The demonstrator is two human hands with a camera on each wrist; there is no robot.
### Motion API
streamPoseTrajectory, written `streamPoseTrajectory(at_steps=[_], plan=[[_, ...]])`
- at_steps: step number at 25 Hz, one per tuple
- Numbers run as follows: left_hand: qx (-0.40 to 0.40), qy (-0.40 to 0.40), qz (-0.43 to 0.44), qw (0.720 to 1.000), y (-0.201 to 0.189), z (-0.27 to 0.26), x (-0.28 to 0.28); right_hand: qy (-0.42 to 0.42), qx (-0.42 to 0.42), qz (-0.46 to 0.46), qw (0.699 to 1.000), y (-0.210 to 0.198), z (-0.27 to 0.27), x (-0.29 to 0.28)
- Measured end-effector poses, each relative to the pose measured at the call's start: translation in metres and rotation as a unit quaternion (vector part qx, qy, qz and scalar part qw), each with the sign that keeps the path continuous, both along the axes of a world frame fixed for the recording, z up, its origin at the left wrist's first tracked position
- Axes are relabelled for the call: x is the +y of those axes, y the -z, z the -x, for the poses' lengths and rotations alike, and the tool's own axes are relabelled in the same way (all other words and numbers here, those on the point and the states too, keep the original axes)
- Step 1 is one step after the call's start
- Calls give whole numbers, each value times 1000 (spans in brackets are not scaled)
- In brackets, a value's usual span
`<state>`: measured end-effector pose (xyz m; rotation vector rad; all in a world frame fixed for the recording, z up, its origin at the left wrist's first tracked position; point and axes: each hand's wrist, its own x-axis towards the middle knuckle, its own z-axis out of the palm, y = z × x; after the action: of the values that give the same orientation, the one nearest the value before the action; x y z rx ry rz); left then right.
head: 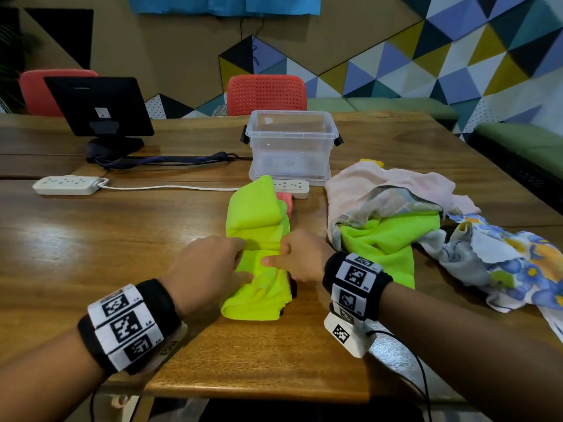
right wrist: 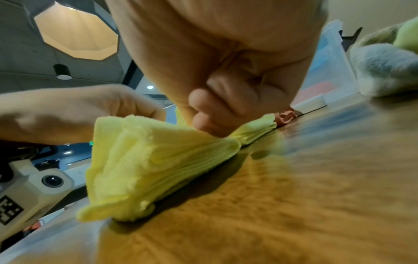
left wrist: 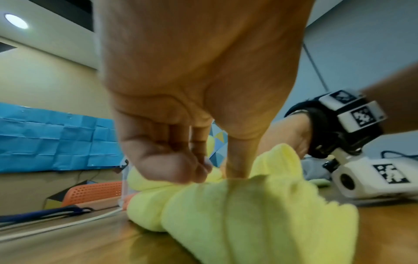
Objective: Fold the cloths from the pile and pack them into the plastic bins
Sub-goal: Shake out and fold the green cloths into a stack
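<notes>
Both wrists wore black marker bands. Her left hand (head: 210, 263) and right hand (head: 300, 255) each pinched the yellow cloth (head: 259, 239), bunched and half folded on the table (head: 91, 239) between them. Behind it stood a clear bin (head: 292, 147); the pile (head: 411, 226) lay just to the right.

Black monitor (head: 99, 105) back-left on wooden table (head: 91, 239), white power strip (head: 67, 185), red chair (head: 266, 94) behind
</notes>
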<state>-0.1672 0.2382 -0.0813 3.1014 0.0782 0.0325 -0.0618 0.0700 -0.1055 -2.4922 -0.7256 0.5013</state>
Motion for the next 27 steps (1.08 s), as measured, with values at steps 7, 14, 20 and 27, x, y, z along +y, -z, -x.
streamPoseTrajectory(at_steps=[7,14,20,27], plan=[[38,0,31,999,0,7,-15,-14,100,-59,993,3,2,-14],[71,-3,-12,997,3,11,-28,-101,-101,62,988,-2,15,-22],[-83,20,77,993,-30,-3,-24,-104,-107,42,988,0,15,-28],[-50,29,45,997,-20,-60,-6,-98,-94,44,990,-4,14,-23]])
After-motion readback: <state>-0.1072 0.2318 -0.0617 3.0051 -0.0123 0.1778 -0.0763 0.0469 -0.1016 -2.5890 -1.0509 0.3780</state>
